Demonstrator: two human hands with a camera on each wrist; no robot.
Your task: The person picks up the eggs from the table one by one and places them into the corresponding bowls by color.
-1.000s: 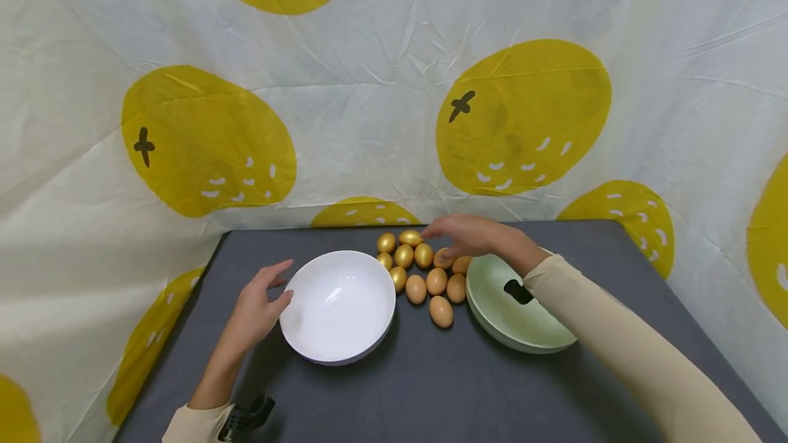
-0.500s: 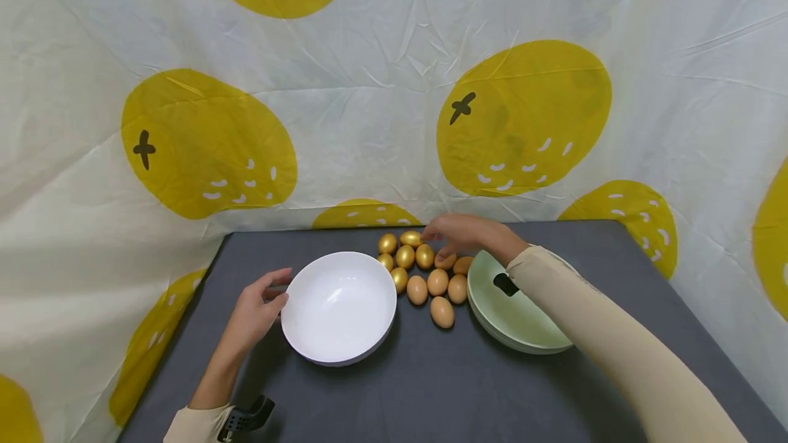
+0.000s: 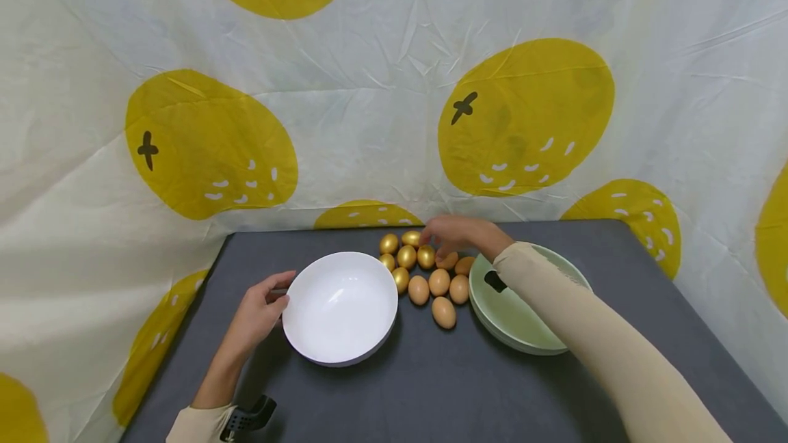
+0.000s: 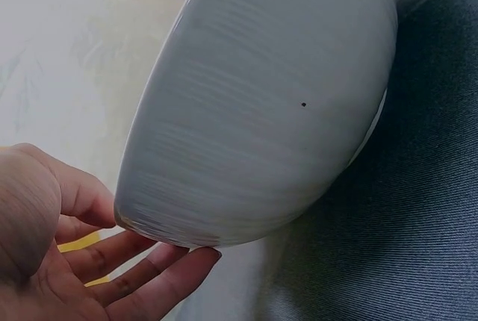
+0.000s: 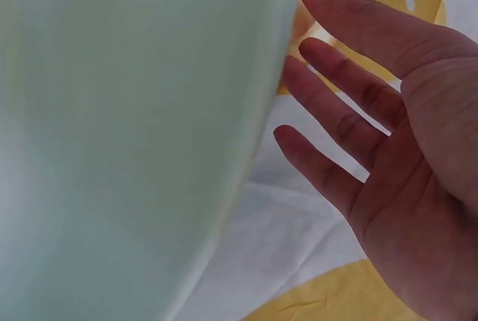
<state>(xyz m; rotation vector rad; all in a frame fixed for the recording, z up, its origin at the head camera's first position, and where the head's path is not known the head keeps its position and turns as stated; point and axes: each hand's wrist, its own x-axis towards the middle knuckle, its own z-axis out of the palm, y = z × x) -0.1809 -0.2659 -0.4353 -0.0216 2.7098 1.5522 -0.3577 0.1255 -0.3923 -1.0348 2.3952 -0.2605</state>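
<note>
My left hand (image 3: 258, 310) is at the left side of a white bowl (image 3: 340, 310). In the left wrist view the thumb tip meets the rim, and fairly straight fingertips lie against the outer wall of the bowl. At the back, my right hand (image 3: 458, 232) reaches down over the eggs, its fingers loosely bent and spread. Its thumb overlaps a brown egg (image 3: 447, 261); the other fingertips come down beside a gold egg (image 3: 426, 256). The right wrist view shows the fingers apart, partly hidden behind the rim of a green bowl (image 5: 149, 134).
Several gold eggs (image 3: 406, 256) and several brown eggs (image 3: 440, 282) cluster between the two bowls on a dark grey table (image 3: 425, 388). The pale green bowl (image 3: 517, 310) stands at right, under my right forearm. A fruit-patterned cloth (image 3: 369, 122) hangs behind the table's back edge.
My left fingers have come in closer against the white bowl. My right forearm has shifted slightly left, while its hand stays over the same eggs. Bowls and eggs keep their places.
</note>
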